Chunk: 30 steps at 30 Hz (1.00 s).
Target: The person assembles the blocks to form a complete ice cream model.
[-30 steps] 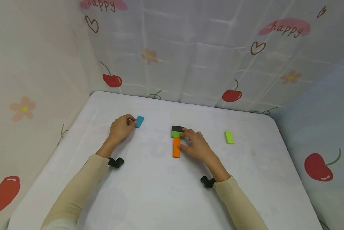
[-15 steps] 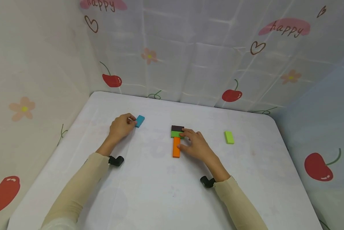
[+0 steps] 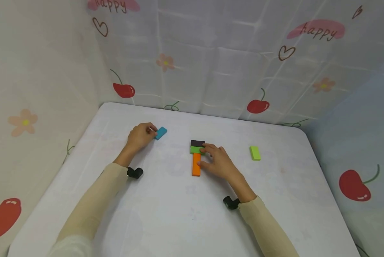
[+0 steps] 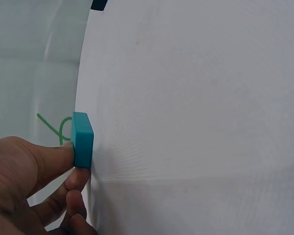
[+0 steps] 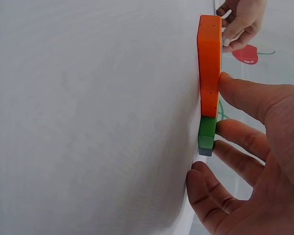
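My left hand (image 3: 142, 136) pinches a flat blue block (image 3: 161, 133) by its near end, left of the middle of the table. In the left wrist view the thumb and a finger meet at the lower part of the blue block (image 4: 83, 141). My right hand (image 3: 221, 162) lies beside a T-shaped group of blocks. Its thumb touches the orange block (image 3: 196, 165), which points toward me, while its fingertips rest at the right end of the green block (image 3: 196, 150) and the black block (image 3: 197, 143) behind it. In the right wrist view the fingers are loosely spread.
A light green block (image 3: 255, 153) lies by itself to the right of my right hand. The white table (image 3: 166, 214) backs onto a printed curtain (image 3: 211, 67), with more curtain at both sides. A black wrist camera (image 3: 135, 173) sits at my left cuff.
My left hand has moved right and slightly farther back, carrying the blue block, which has turned a little clockwise. The right hand and the block group have stayed put.
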Available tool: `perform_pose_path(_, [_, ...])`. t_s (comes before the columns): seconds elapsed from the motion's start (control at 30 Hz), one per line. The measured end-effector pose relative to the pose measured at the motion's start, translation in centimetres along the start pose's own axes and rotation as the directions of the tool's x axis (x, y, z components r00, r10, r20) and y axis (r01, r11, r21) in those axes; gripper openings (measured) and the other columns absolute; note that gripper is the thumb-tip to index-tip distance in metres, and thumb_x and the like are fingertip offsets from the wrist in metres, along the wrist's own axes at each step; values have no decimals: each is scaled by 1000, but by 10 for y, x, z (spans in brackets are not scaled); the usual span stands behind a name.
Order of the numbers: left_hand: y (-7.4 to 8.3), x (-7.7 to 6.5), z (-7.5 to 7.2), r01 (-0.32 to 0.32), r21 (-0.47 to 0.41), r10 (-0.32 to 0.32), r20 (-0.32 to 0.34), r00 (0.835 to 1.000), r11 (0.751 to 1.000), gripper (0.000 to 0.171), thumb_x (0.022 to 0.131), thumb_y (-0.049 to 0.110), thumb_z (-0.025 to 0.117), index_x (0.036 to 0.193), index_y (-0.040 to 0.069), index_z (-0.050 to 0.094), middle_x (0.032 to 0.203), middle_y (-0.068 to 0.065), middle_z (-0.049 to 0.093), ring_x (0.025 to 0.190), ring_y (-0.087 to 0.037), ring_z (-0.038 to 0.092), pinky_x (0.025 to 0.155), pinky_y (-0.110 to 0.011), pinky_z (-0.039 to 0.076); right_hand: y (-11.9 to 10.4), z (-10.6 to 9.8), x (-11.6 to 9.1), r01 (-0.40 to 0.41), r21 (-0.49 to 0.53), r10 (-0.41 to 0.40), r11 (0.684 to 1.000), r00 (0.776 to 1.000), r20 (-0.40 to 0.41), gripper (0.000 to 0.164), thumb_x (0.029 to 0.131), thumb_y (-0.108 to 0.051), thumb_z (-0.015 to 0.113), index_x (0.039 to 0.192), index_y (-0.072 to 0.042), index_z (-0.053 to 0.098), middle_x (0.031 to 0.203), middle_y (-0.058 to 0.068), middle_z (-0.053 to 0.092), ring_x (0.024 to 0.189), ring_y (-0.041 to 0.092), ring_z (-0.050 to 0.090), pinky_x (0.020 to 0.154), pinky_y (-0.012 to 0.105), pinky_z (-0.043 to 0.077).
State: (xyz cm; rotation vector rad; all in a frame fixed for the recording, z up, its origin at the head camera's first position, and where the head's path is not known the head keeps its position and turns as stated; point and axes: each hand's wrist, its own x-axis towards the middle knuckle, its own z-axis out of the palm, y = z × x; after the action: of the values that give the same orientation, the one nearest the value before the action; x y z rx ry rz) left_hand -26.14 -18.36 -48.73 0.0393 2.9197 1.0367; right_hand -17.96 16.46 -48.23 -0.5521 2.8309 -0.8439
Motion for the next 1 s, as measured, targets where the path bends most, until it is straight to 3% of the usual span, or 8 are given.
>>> perform_pose_path(0.47, [13,10,0,16,-7,-16,45,999,1000,22,106,22,67,124,13,75,111,-15,74,99,-32,64,87,-45,50,0,3,2,-5,10,5,1000,1000,5,53,97,-35,80,143,-12,68,166,5,52,137,36,52,112,50,47])
perform_pose_path(0.7, [19,20,9,-14,-46,16,50,999,999,21,105,21,67,122,13,76,112,-15,74,103,-32,63,93,-47,50,-1,0,1,-16,9,16,1000,1000,-8,53,96,-34,81,143,-12,68,165,5,54,136,37,52,113,51,46])
perform_pose_path(1.0, [29,27,19,-14,-64,19,76,997,998,18,106,23,69,120,14,77,111,-13,74,101,-31,63,91,-45,50,0,2,2,-22,19,22,1000,1000,3,53,96,-35,81,143,-12,68,165,5,53,136,36,52,112,50,46])
